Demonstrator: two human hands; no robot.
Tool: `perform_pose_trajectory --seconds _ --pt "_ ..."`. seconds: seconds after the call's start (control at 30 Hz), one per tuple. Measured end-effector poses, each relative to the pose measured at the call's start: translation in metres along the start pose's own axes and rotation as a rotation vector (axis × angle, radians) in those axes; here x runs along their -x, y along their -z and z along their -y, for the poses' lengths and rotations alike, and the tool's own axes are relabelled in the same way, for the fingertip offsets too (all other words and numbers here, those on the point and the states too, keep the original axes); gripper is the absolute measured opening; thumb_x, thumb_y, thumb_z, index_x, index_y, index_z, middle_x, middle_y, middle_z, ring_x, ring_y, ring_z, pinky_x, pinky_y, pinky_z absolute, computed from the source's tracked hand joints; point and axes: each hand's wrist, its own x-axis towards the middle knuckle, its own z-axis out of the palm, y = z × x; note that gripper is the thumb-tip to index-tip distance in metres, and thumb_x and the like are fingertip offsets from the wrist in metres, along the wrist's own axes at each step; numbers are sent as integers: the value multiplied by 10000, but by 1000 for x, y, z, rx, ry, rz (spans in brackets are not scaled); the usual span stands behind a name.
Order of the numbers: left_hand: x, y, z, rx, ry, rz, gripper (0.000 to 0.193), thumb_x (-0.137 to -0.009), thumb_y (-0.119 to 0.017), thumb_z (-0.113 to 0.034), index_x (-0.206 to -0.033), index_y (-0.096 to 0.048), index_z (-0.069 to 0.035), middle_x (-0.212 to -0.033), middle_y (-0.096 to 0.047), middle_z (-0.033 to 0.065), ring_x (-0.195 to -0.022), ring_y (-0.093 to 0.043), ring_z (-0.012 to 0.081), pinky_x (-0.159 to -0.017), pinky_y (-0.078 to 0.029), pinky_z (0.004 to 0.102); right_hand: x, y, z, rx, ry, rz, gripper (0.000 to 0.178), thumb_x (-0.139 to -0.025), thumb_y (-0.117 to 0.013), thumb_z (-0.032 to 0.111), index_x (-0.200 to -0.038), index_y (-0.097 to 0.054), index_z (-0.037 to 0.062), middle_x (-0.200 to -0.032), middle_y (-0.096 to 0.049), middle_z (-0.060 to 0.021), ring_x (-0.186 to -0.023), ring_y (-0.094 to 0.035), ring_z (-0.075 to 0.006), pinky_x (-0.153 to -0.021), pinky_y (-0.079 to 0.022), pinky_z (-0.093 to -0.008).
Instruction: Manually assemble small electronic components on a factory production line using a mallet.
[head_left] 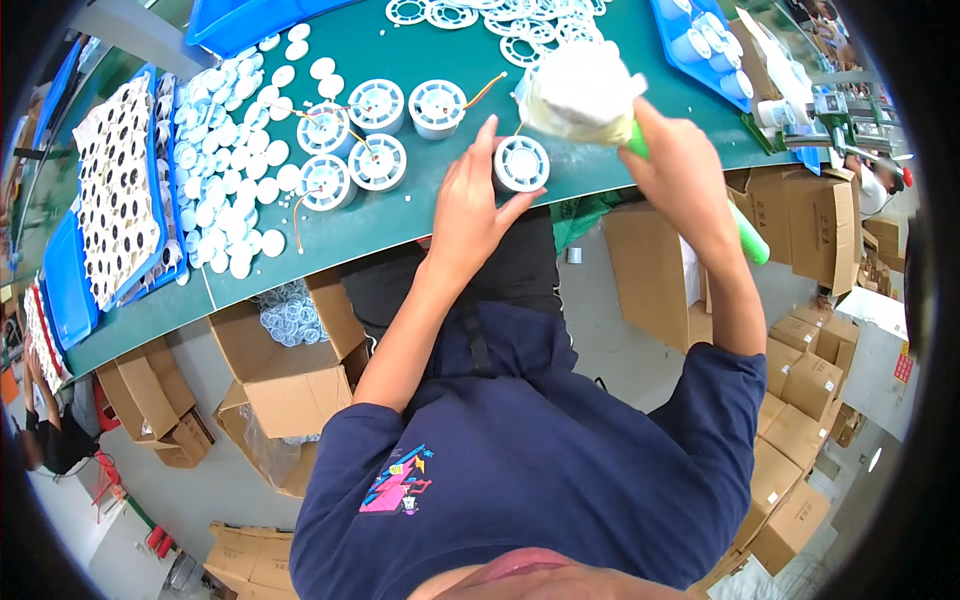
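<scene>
My left hand [470, 208] steadies a short white cylinder with a slotted round top [522, 164] near the table's front edge. Its thumb lies along the near side and the fingers along the left. In my right hand [680, 165] is a mallet [580, 95], held by its bright green handle. The mallet's bulky head is wrapped in whitish material and hangs above and just beyond the cylinder, partly blurred. Similar slotted cylinders [376, 106] stand left of my left hand, some with thin coloured wires. One more cylinder with a wire [437, 107] stands apart from them.
Loose white discs [240, 180] cover the table's left part, beside a blue tray of dark-centred parts [125, 190]. White rings [540, 25] lie at the far side. A blue bin of white cups [705, 50] stands far right. Cardboard boxes [650, 270] crowd the floor.
</scene>
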Motion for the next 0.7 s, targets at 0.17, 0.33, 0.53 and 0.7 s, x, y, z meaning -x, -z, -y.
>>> perform_pose_trajectory --seconds 0.17,0.33,0.53,0.7 --pt "0 -2 -2 -9 39 2 1104 -752 -923 -234 -1577 -239 33 -1224 -680 193 -1103 -661 400 -952 -523 467 -4 -9 12 249 256 -112 431 -843 -747 112 -1247 -595 100 -818 -696 -150 -691 -714 -375 -619 -563 -482" --pt "-1 -4 1 104 105 31 1111 -740 -931 -205 -1571 -237 47 -1244 -677 213 -1113 -661 410 -941 -532 459 5 -13 26 230 300 -186 359 -856 -676 71 -1207 -605 98 -779 -680 -117 -613 -693 -340 -520 -536 -441" --pt "-1 -1 5 25 -79 -3 1036 -740 -839 -20 -1571 -226 71 -1221 -686 204 -1041 -672 425 -916 -538 464 39 -19 31 118 305 -280 247 -835 -670 60 -1072 -610 97 -737 -579 -61 -622 -664 -256 -521 -507 -384" --pt "-2 3 -3 77 -23 -27 964 -790 -826 -62 -1553 -256 89 -1230 -692 171 -1046 -675 399 -937 -534 455 57 -25 31 120 309 -316 308 -783 -678 30 -1085 -648 80 -730 -531 -68 -614 -623 -235 -516 -474 -362"
